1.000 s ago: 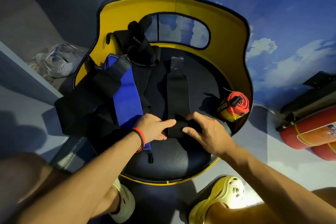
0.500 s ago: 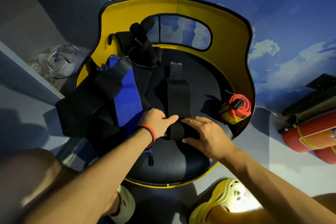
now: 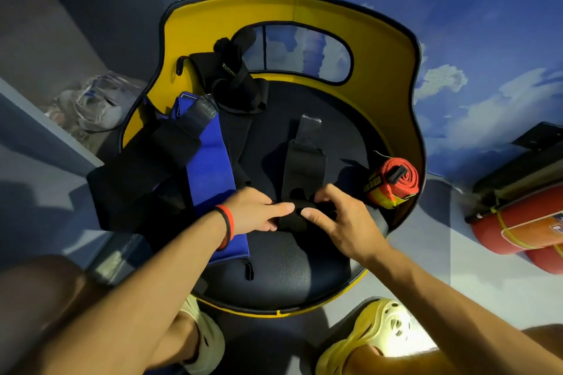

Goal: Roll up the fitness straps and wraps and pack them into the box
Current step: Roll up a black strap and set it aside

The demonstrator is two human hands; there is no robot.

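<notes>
**Both hands on the black wrap, partly rolled**

On my head feed the black wrap (image 3: 303,167) lies lengthwise on the dark seat (image 3: 283,280) of a yellow-backed chair. Its far end lies flat with a grey tab, and its near end is wound into a small roll. My left hand (image 3: 256,211) pinches the roll's left side, forefinger laid over the top and thumb beneath. My right hand (image 3: 338,219) grips the right side — thumb at the front, fingers curled over the top.

Just left of the wrap a blue wrap (image 3: 210,173) lies flat, my left wrist over its near end and a black band (image 3: 146,173) draped across its upper part. A black brace (image 3: 234,79) leans against the backrest. A red strap (image 3: 393,181) — already coiled — rests at the seat's right edge. A red extinguisher (image 3: 524,222) lies on the floor to the right.
</notes>
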